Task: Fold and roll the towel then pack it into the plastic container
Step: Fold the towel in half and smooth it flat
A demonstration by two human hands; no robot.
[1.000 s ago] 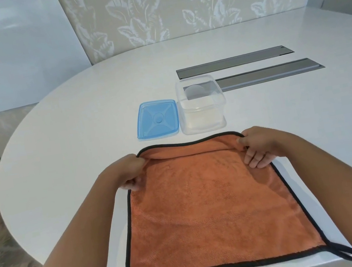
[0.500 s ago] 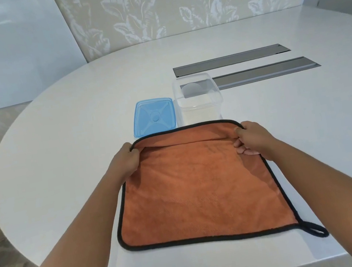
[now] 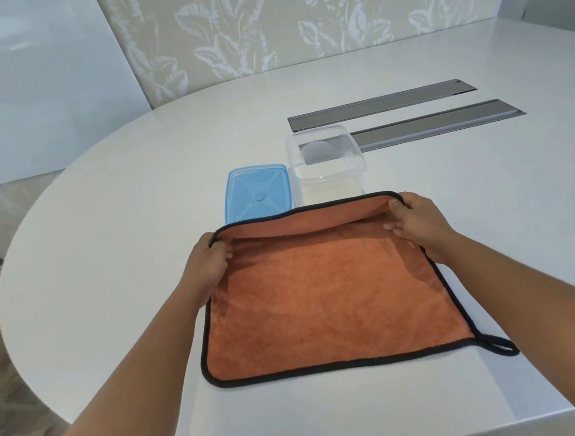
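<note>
The towel's (image 3: 328, 298) far edge now rises higher above the table (image 3: 107, 208) near its front edge, pinched at both far corners by the left hand (image 3: 210, 264) and right hand (image 3: 417, 225); uneven pull would likely skew the fold, or sweep the container (image 3: 325, 166) behind.

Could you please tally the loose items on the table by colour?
Orange: 1, the black-edged orange microfibre towel
Blue: 1, the flat blue plastic lid
Clear: 1, the square clear plastic container
Total: 3
</note>
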